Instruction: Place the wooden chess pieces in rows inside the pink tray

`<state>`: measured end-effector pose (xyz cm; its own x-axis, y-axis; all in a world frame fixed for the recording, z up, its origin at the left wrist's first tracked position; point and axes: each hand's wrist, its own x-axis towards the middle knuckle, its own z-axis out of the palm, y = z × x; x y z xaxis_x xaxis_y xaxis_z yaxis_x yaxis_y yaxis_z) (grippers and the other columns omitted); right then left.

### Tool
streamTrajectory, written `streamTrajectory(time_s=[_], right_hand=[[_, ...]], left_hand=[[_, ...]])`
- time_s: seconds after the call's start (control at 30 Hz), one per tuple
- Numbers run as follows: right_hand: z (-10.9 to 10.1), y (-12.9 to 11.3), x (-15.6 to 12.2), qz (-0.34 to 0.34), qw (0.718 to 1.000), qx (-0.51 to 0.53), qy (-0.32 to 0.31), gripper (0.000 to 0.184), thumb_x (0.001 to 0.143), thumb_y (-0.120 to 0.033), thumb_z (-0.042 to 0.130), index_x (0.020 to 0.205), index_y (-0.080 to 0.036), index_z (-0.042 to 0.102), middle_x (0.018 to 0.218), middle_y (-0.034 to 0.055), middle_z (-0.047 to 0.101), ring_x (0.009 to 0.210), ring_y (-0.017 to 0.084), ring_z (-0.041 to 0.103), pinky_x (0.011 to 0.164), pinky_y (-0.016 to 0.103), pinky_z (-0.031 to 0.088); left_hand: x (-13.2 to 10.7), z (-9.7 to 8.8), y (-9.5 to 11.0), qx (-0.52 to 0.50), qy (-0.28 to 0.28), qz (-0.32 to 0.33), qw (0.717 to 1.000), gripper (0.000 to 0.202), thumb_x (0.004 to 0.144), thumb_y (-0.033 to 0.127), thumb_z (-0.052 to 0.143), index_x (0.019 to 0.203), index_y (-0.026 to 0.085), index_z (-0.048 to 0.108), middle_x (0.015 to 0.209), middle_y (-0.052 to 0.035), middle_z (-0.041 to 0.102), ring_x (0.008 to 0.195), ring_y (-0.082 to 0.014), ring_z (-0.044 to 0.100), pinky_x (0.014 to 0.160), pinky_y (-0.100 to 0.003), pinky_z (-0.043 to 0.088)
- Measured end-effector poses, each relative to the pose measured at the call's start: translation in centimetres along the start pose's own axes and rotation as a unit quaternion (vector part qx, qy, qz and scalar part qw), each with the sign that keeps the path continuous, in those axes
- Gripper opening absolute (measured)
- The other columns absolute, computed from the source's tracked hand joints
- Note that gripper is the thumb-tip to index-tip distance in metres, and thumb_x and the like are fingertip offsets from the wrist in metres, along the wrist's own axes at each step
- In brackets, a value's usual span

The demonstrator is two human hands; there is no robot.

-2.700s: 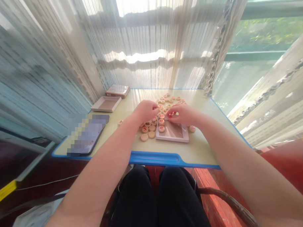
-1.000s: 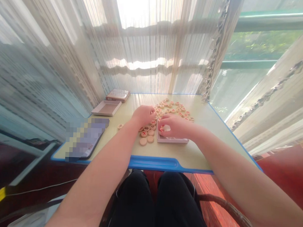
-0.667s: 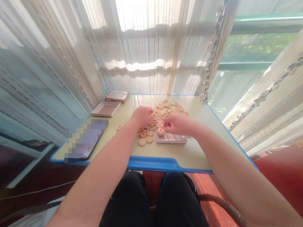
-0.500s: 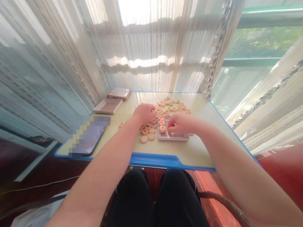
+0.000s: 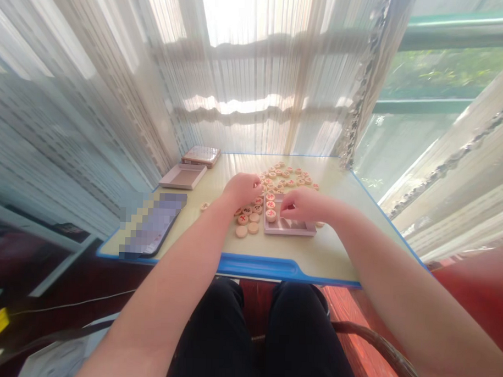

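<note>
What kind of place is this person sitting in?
Probably a sunny corner at home: sheer curtains across a window, a small blue-edged table over the lap, and Chinese chess pieces spread on it.

We hold both bare forearms extended forward, converging toward the centre. Our left hand [image 5: 243, 187] is palm down, fingers curled under in a loose fist. Our right hand [image 5: 302, 204] sits just beside it, palm down, thumb and forefinger drawn together. The hands do not touch.
</note>
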<state>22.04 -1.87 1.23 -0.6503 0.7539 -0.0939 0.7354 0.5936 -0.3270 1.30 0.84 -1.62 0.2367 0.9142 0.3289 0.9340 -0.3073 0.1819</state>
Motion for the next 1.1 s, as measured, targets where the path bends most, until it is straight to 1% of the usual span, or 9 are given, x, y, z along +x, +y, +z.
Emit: streamTrajectory(time_s=[0.2,0.3,0.4,0.5,0.67,0.83,0.9,1.0,1.1], right_hand=[[-0.7,3.6,1.2,0.081,0.987,0.029,0.139,0.021,0.074,-0.028,0.052,0.078,-0.020,0.072,0.076,0.0014,0.066,0.071,0.016,0.057,0.064,0.026,0.041],[0.2,6.7,2.5,0.130,0.962,-0.016,0.240,0.029,0.077,-0.027,0.051,0.093,-0.019,0.074,0.097,0.0070,0.066,0.088,0.021,0.059,0.081,0.031,0.045],[1.3,9.1,3.5,0.161,0.941,-0.045,0.295,0.038,0.083,-0.032,0.047,0.111,-0.020,0.070,0.124,0.0106,0.058,0.116,0.028,0.050,0.103,0.038,0.037],[1.6,10.1,4.2,0.176,0.948,-0.019,0.263,0.050,0.089,-0.040,0.041,0.131,-0.021,0.057,0.146,0.0088,0.043,0.133,0.030,0.036,0.112,0.041,0.027],[1.2,10.2,4.9,0.184,0.963,0.008,0.196,0.060,0.090,-0.047,0.036,0.142,-0.018,0.043,0.155,0.0063,0.028,0.141,0.027,0.025,0.116,0.038,0.018],[1.2,10.6,5.2,0.157,0.972,0.008,0.175,0.057,0.089,-0.048,0.037,0.138,-0.020,0.049,0.148,0.0077,0.041,0.135,0.025,0.036,0.113,0.038,0.023],[1.3,10.8,5.2,0.147,0.971,0.005,0.187,0.055,0.088,-0.047,0.040,0.132,-0.019,0.054,0.141,0.0096,0.049,0.129,0.026,0.042,0.109,0.037,0.028],[1.5,11.0,5.2,0.154,0.962,0.018,0.223,0.050,0.087,-0.045,0.042,0.123,-0.016,0.061,0.129,0.0132,0.058,0.119,0.025,0.050,0.104,0.036,0.034],[1.6,10.9,5.1,0.182,0.947,0.031,0.262,0.044,0.086,-0.036,0.041,0.118,-0.015,0.065,0.123,0.0137,0.060,0.115,0.023,0.053,0.101,0.033,0.037]], left_hand=[[0.1,-0.1,0.1,-0.025,-0.009,-0.014,1.000,0.031,0.086,0.033,0.042,0.087,0.019,0.070,0.075,-0.0052,0.069,0.071,-0.0189,0.060,0.062,-0.029,0.042],[0.3,0.4,-0.2,-0.054,0.003,-0.030,0.998,0.035,0.090,0.031,0.038,0.111,0.018,0.064,0.097,-0.0070,0.070,0.088,-0.0200,0.061,0.076,-0.029,0.046],[0.4,1.1,-0.5,-0.044,0.005,-0.044,0.998,0.039,0.091,0.026,0.037,0.122,0.015,0.058,0.117,-0.0104,0.063,0.111,-0.0225,0.055,0.094,-0.032,0.043],[0.5,1.6,-0.8,-0.024,-0.023,-0.024,0.999,0.036,0.091,0.023,0.036,0.114,0.015,0.062,0.119,-0.0105,0.062,0.114,-0.0220,0.053,0.099,-0.033,0.041],[0.6,1.6,-0.8,-0.050,-0.027,-0.021,0.998,0.035,0.091,0.023,0.036,0.110,0.018,0.065,0.116,-0.0074,0.063,0.110,-0.0189,0.056,0.099,-0.030,0.043],[1.0,1.8,-0.9,0.016,0.006,-0.030,0.999,0.042,0.087,0.011,0.034,0.122,0.012,0.057,0.132,-0.0122,0.054,0.130,-0.0211,0.042,0.114,-0.037,0.024],[1.0,2.1,-1.2,0.057,-0.020,-0.033,0.998,0.042,0.088,0.012,0.034,0.123,0.011,0.055,0.139,-0.0152,0.048,0.135,-0.0241,0.036,0.117,-0.044,0.015],[1.0,2.5,-1.6,0.069,-0.087,-0.053,0.992,0.038,0.090,0.021,0.035,0.120,0.013,0.057,0.137,-0.0188,0.049,0.134,-0.0302,0.037,0.112,-0.050,0.022],[0.9,2.8,-1.7,0.059,-0.098,-0.090,0.989,0.041,0.093,0.031,0.033,0.125,0.015,0.054,0.136,-0.0202,0.049,0.132,-0.0339,0.038,0.106,-0.053,0.029]])
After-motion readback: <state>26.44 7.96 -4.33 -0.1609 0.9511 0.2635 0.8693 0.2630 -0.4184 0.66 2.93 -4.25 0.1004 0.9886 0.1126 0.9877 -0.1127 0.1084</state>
